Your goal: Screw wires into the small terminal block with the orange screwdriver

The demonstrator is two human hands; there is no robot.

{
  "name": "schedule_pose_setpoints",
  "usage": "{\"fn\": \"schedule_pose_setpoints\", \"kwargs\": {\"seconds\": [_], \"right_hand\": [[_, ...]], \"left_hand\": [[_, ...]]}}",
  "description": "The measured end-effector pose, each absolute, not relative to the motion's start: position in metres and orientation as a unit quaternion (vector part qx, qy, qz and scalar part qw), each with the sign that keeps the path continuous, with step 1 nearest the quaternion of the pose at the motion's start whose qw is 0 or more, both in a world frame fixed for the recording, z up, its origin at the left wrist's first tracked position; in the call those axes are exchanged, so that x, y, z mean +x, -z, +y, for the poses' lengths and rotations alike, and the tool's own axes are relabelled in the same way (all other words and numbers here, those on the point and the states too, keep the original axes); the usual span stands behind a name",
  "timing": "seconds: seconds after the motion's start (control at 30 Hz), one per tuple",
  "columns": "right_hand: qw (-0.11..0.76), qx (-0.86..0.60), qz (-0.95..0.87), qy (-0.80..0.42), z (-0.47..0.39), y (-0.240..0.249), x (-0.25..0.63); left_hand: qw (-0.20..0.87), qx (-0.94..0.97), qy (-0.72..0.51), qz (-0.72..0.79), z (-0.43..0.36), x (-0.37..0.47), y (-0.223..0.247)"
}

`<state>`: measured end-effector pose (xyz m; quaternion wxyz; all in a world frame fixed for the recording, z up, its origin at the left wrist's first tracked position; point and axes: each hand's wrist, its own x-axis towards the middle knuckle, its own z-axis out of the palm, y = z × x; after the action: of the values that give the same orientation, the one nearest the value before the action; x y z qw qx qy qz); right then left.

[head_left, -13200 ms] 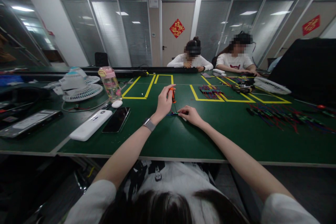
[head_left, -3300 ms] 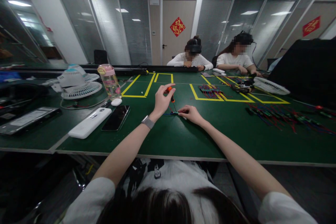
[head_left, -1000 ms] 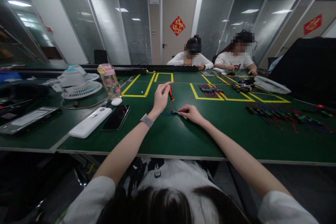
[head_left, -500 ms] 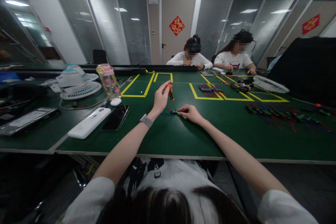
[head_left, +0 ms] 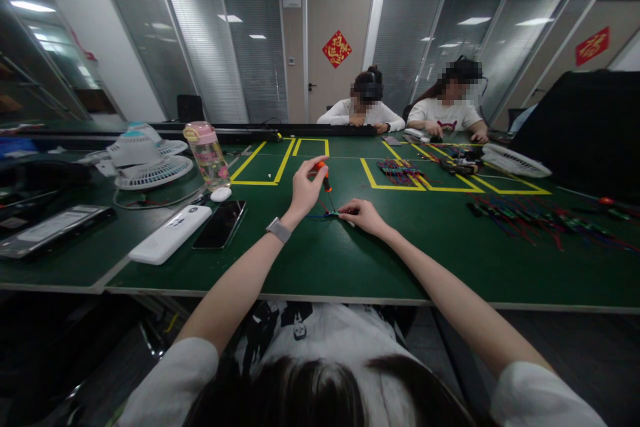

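My left hand (head_left: 307,185), with a grey watch at its wrist, is closed round the top of an orange and black screwdriver (head_left: 327,180). The screwdriver stands nearly upright, its thin shaft reaching down to a small green circuit board (head_left: 333,213) on the green table (head_left: 320,267). Thumb and fingertips of my right hand (head_left: 364,215) pinch the board's right end. Thin red and blue wires run from the board's left side; its fine detail is too small to make out.
To the left lie a black phone (head_left: 220,224), a white power bank (head_left: 171,233) and a white case (head_left: 221,194), near a bottle (head_left: 207,155) and a fan (head_left: 153,170). Wired boards (head_left: 545,219) spread at right; more (head_left: 400,172) lie by yellow tape. Two people sit opposite.
The fingers of my left hand have shifted slightly at the top of the screwdriver handle. My right hand and the circuit board stay about where they were.
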<state>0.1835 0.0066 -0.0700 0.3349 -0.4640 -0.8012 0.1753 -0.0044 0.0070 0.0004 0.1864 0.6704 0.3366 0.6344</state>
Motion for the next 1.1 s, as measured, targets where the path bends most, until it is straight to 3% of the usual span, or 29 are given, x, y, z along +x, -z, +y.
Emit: {"fn": "schedule_pose_setpoints", "kwargs": {"seconds": [1.1], "right_hand": [[0.333, -0.461, -0.803, -0.177, 0.0051, 0.0682, 0.1832]], "left_hand": [[0.164, 0.68, -0.633, 0.332, 0.0066, -0.0049, 0.0]]}}
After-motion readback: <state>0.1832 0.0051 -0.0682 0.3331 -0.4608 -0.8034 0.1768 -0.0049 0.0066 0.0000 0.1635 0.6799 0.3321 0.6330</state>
